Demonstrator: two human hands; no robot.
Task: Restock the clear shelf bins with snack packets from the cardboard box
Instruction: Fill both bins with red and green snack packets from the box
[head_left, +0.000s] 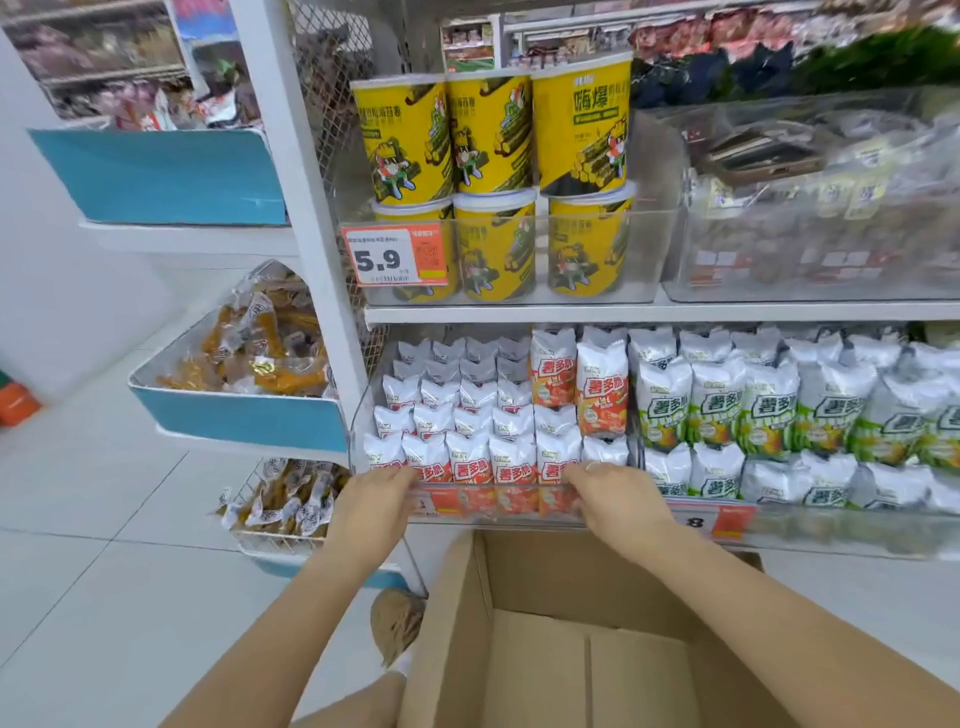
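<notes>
Fig. | my left hand (376, 499) and right hand (618, 493), lower centre: each grip curled on bin (358, 415) front edge, probably to slide it | packets (470, 415) fill bin | box (457, 623) below looks empty

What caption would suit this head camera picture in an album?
Both hands, left and right, grip the clear bin of red snack packets above an empty-looking cardboard box.

Upper shelf: yellow cylindrical snack tubs (493, 187) are stacked two high.
Price tag: an orange and white label (393, 256) marked 5.9 is fixed below them.
Side rack: blue-fronted trays (244, 418) are filled with brownish wrapped snacks (260, 345).
Floor: white tiles (104, 545) are seen.
</notes>
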